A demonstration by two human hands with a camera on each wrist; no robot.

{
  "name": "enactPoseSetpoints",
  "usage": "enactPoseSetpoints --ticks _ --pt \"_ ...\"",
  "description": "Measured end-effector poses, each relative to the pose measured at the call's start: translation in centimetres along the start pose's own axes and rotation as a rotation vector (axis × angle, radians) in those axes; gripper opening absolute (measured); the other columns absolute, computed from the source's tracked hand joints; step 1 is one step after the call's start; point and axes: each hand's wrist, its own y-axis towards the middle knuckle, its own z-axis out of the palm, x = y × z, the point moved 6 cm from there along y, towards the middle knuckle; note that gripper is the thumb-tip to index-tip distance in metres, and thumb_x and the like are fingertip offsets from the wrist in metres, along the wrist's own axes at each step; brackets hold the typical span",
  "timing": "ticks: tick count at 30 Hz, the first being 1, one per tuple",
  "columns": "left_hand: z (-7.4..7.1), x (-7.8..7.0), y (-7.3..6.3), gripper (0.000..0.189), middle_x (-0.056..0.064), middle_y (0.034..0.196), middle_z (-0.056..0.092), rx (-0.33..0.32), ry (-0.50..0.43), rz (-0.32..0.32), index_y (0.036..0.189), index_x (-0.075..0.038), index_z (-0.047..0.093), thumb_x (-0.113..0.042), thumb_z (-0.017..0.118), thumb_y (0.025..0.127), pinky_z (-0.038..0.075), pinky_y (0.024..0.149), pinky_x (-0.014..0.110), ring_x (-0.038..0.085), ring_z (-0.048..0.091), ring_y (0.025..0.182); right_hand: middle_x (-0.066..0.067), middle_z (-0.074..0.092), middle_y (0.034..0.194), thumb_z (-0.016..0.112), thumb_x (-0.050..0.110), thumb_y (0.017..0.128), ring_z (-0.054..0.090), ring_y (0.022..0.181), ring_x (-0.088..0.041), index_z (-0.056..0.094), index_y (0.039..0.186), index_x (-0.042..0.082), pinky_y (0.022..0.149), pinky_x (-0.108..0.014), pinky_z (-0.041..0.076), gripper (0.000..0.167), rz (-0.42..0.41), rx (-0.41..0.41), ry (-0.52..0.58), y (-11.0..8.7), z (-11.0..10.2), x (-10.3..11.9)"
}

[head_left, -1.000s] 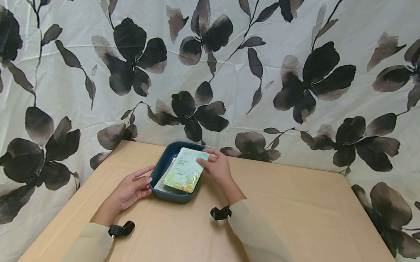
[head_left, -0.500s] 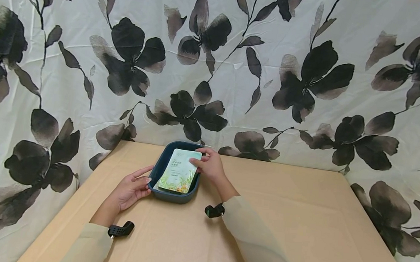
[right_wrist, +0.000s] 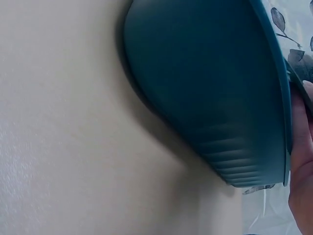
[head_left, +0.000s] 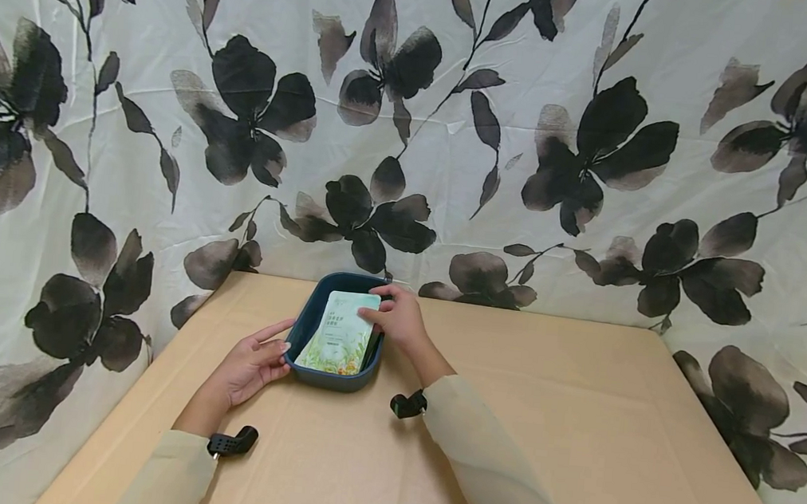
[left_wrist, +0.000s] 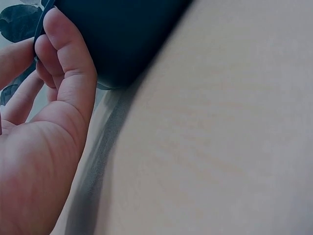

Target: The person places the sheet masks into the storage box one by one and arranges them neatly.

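Observation:
A dark blue plastic storage bin (head_left: 305, 323) stands near the table's back edge. Inside it lies a pale green flat packet (head_left: 340, 330) with a flower print along its lower end, covering whatever is beneath. My right hand (head_left: 403, 320) reaches over the bin's right rim and pinches the packet's upper right edge between thumb and fingers. At the bin's lower left corner, my left hand (head_left: 254, 363) holds the rim. The left wrist view shows the thumb and fingers of that hand (left_wrist: 58, 107) gripping the rim; the right wrist view shows mostly the bin's outer wall (right_wrist: 210, 73).
The tan tabletop (head_left: 540, 424) stretches out in front and to the right. Behind it hangs a white curtain (head_left: 477, 234) printed with dark flowers. Black wrist cameras sit on the left wrist (head_left: 232, 441) and the right wrist (head_left: 408, 404).
My right hand has moved a little left and down, lowering the packet further into the bin. The left hand has stayed on the rim.

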Motion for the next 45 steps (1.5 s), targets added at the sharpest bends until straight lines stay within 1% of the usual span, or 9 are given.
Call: enactPoseSetpoints --ticks 5,12,16,24,27,32,36,41,45 --pt "0.0 0.0 0.1 0.066 -0.003 0.092 0.063 -0.004 0.000 -0.001 0.163 -0.007 0.021 -0.005 0.053 0.106 0.060 0.075 0.025 0.009 0.062 0.076 -0.009 0.072 0.082 0.084 0.011 0.085 0.066 0.064 -0.014 0.067 0.126 0.006 0.064 -0.028 0.061 0.045 -0.017 0.022 -0.055 0.1 -0.2 0.2" --pt "-0.1 0.0 0.0 0.065 -0.002 0.095 0.064 -0.022 0.007 -0.013 0.163 -0.009 0.024 -0.006 0.054 0.105 0.060 0.076 0.026 0.010 0.063 0.076 -0.007 0.062 0.084 0.085 0.008 0.083 0.065 0.067 -0.015 0.072 0.123 0.009 0.067 -0.029 0.062 0.042 -0.027 0.046 -0.120 0.0 -0.5 0.7" --pt "-0.1 0.0 0.0 0.064 -0.002 0.095 0.063 -0.018 0.010 -0.014 0.163 -0.009 0.024 -0.006 0.053 0.106 0.060 0.077 0.026 0.010 0.062 0.076 -0.007 0.061 0.086 0.085 0.008 0.083 0.064 0.068 -0.015 0.073 0.122 0.010 0.066 -0.028 0.062 0.041 -0.031 0.049 -0.143 -0.1 -0.6 0.8" --pt "0.0 0.0 0.0 0.064 -0.003 0.094 0.063 -0.017 0.008 -0.013 0.163 -0.009 0.024 -0.006 0.054 0.106 0.060 0.076 0.026 0.010 0.062 0.075 -0.014 0.076 0.090 0.084 0.006 0.084 0.075 0.069 -0.018 0.073 0.118 0.001 0.067 -0.032 0.063 0.037 -0.042 0.054 -0.107 -0.2 -0.7 0.9" --pt "0.0 0.0 0.0 0.065 -0.003 0.094 0.062 -0.016 0.011 -0.016 0.163 -0.009 0.024 -0.007 0.054 0.105 0.059 0.076 0.026 0.010 0.062 0.075 -0.015 0.077 0.092 0.084 0.005 0.083 0.075 0.069 -0.018 0.073 0.117 0.000 0.067 -0.032 0.063 0.036 -0.044 0.054 -0.114 -0.3 -0.7 1.0" --pt "-0.1 0.0 0.0 0.065 -0.003 0.093 0.062 -0.016 0.016 -0.017 0.163 -0.009 0.024 -0.007 0.055 0.105 0.060 0.076 0.026 0.010 0.062 0.076 -0.011 0.072 0.088 0.085 0.007 0.082 0.073 0.066 -0.017 0.074 0.114 0.001 0.065 -0.029 0.061 0.034 -0.060 0.031 -0.190 -0.3 -1.0 1.2" --pt "-0.1 0.0 0.1 0.066 -0.004 0.092 0.062 -0.015 0.020 -0.012 0.163 -0.009 0.024 -0.007 0.055 0.105 0.060 0.076 0.026 0.009 0.062 0.076 -0.008 0.070 0.087 0.086 0.012 0.082 0.069 0.070 -0.014 0.076 0.111 0.001 0.064 -0.025 0.057 0.033 -0.065 -0.003 -0.256 -0.4 -1.4 1.4" --pt "-0.1 0.0 0.1 0.066 -0.003 0.092 0.062 -0.022 0.018 -0.013 0.163 -0.008 0.024 -0.006 0.055 0.105 0.060 0.076 0.026 0.010 0.062 0.075 -0.006 0.070 0.086 0.087 0.014 0.081 0.066 0.073 -0.015 0.077 0.107 0.002 0.061 -0.024 0.055 0.030 -0.057 -0.030 -0.261 -0.8 -2.0 1.1" --pt "-0.2 -0.1 0.0 0.065 -0.004 0.093 0.064 -0.044 0.051 -0.021 0.162 -0.009 0.027 -0.007 0.057 0.104 0.060 0.075 0.027 0.011 0.063 0.075 -0.006 0.070 0.086 0.087 0.013 0.082 0.068 0.075 -0.020 0.078 0.106 0.005 0.064 -0.028 0.060 0.027 -0.044 -0.029 -0.223 -1.4 -2.9 0.8"
